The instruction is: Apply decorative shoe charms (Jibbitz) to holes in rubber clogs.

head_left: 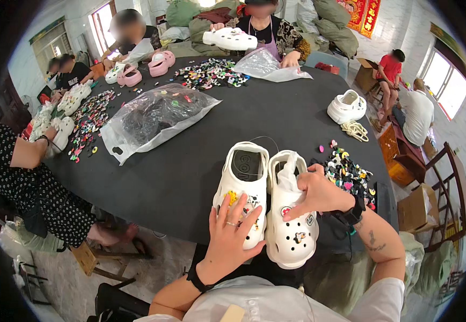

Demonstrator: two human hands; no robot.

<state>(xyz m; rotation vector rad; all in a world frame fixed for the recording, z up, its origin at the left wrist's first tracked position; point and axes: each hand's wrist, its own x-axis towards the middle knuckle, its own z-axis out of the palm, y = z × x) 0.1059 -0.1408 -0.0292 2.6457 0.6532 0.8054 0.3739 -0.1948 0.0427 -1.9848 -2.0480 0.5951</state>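
Two white foam clogs lie side by side at the near edge of the black table (276, 112), toes toward me. My left hand (232, 229) rests flat on the toe of the left clog (242, 182), over small coloured charms. My right hand (312, 192) presses a fingertip on the toe of the right clog (293, 236), which has a white paper wad in its opening and a few charms in its holes. A pile of small coloured charms (348, 174) lies just right of that hand.
A clear plastic bag (155, 115) of dark items lies mid-table. Another white clog (346, 106) and a cord coil (355, 130) sit at right. Other people work around the table with pink and white clogs and charm piles (208, 72). Wooden chairs (442, 177) stand right.
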